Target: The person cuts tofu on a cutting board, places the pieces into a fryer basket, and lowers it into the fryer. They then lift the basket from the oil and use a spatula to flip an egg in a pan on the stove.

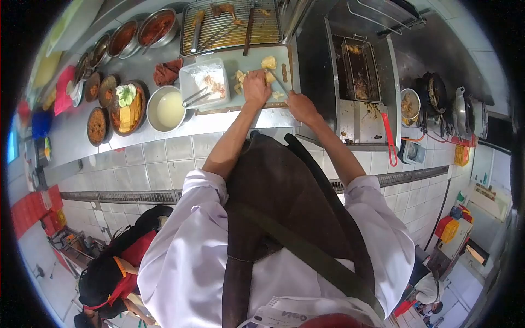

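My left hand point(257, 87) presses down with its fingers bent over a pale yellow piece of food point(269, 78), too small to name, on a light cutting board point(229, 57). Beside it, my right hand point(302, 107) is closed round the handle of a knife point(280, 83), whose blade points toward the piece. Above the knife lies another yellow chunk point(269, 62), with cut bits around my left fingers. Left of that hand stands a white plastic tub point(188, 74) holding chopped food and metal tongs point(196, 97).
A wire rack tray point(188, 33) lies behind the board. To the left are a bowl of pale liquid point(168, 108), a plate of food point(127, 109) and several pots of red sauce point(157, 28). A fryer point(358, 71) stands right. Another person point(109, 273) is at lower left.
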Demonstrator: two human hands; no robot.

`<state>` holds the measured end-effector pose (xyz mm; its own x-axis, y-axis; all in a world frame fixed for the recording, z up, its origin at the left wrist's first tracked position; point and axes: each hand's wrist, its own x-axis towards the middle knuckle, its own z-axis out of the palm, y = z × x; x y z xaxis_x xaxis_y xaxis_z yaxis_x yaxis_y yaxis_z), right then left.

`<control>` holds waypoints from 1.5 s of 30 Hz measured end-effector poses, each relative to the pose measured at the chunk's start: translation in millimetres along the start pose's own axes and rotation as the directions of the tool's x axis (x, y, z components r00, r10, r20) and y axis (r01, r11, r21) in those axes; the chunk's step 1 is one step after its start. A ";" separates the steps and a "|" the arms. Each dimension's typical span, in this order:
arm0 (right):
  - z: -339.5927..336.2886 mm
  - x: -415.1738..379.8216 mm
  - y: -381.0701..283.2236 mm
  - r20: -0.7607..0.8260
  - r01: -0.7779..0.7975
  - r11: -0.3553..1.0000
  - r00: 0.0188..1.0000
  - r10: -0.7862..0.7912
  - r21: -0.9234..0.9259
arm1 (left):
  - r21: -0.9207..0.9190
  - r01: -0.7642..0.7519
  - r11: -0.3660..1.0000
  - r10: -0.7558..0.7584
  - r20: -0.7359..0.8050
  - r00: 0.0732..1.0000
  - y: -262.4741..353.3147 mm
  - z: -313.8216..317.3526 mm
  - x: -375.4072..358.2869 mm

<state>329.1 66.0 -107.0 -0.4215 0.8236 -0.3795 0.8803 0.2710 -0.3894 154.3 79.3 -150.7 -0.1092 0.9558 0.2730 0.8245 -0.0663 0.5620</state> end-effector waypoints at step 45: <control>18.9 -42.4 15.2 -0.025 0.033 0.559 0.999 -0.022 0.829 | 0.053 -0.216 0.975 0.221 -0.124 0.967 -9.7 -23.4 -7.2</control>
<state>356.2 25.8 -112.8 -0.4355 0.8294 -0.3499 0.2972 -0.2344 -0.9256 134.1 66.4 -139.9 0.0075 0.8743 0.4853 0.8570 -0.2557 0.4474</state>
